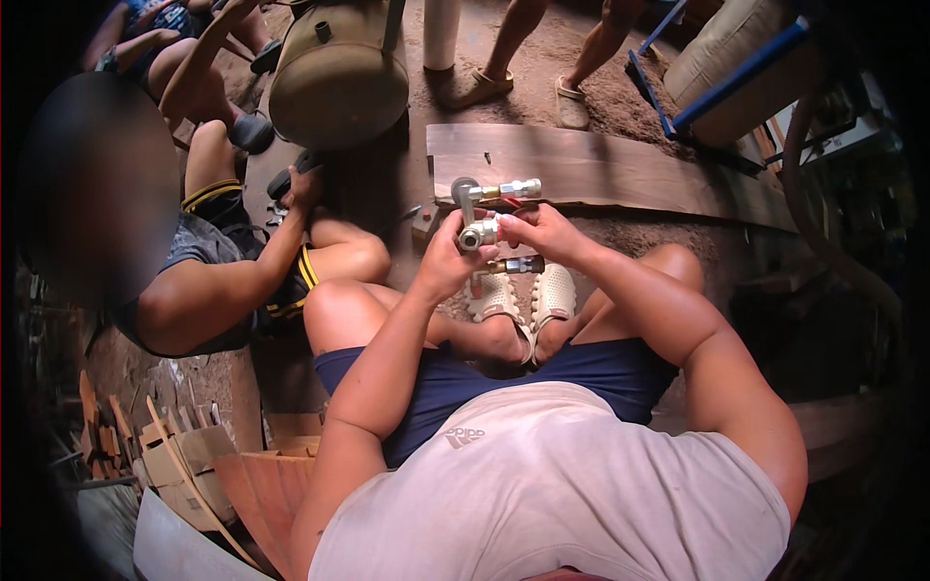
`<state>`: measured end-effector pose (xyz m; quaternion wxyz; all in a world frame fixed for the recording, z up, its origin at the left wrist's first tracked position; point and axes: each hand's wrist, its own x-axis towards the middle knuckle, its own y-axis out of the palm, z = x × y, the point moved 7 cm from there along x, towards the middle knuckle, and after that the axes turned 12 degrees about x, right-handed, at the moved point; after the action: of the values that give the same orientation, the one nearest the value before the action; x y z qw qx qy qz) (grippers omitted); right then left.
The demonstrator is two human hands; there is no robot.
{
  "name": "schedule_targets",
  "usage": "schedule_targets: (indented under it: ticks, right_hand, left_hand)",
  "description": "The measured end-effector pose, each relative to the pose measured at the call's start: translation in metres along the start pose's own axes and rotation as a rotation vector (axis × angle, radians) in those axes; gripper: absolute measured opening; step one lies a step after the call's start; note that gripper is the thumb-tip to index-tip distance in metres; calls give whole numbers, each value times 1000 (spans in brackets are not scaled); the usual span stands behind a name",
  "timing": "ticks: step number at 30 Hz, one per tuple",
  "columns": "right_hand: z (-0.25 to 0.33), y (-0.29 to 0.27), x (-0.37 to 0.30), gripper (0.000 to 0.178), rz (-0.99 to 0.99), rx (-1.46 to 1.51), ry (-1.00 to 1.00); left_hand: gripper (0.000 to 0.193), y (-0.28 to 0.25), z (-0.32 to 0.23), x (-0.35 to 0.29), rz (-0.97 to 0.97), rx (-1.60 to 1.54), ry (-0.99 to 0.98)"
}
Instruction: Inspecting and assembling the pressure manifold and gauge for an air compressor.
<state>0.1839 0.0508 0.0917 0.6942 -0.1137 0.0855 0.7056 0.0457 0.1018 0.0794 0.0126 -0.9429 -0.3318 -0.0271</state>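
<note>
In front of my knees I hold a metal pipe-fitting assembly (pixel 475 235), with a round grey part at its far end and quick-coupler-like ends pointing right. One silver coupler (pixel 521 189) sticks out beyond my right hand; a darker coupler (pixel 523 264) shows below it. My left hand (pixel 449 263) is closed around the left side of the assembly. My right hand (pixel 550 233) pinches at its middle, beside small red parts. The fingers hide what exactly is pinched there.
A wooden board (pixel 601 169) lies just beyond my hands. At left sits a person whose hand (pixel 303 186) holds something dark. A rusty tank (pixel 339 87) stands farther off, near another person's clogs (pixel 480 89). Wood scraps (pixel 179 455) lie lower left; a blue-framed object (pixel 741 73) stands far right.
</note>
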Motion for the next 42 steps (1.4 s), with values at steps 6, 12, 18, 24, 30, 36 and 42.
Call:
schedule_targets:
  ticks: [6, 12, 18, 24, 30, 36, 42]
  right_hand:
    - [-3, 7, -2, 47, 43, 140, 109]
    - [-27, 5, -5, 46, -33, 386, 228]
    - [-17, 6, 0, 44, 45, 376, 213]
    - [-12, 4, 5, 41, 32, 186, 111]
    - [-12, 8, -3, 36, 15, 213, 32]
    - [-25, 11, -3, 30, 93, 286, 55]
    - [-14, 20, -4, 34, 169, 292, 84]
  left_hand:
    - [47, -4, -1, -3, -9, 39, 18]
    - [51, -2, 2, -5, -18, 111, 39]
    - [60, -11, -7, -1, -23, 226, 141]
    - [56, -20, -27, 2, -96, 381, 274]
    - [45, -21, -52, -4, -121, 403, 364]
    - [48, -19, -33, -5, -91, 365, 322]
    - [59, -19, -31, -4, -64, 353, 315]
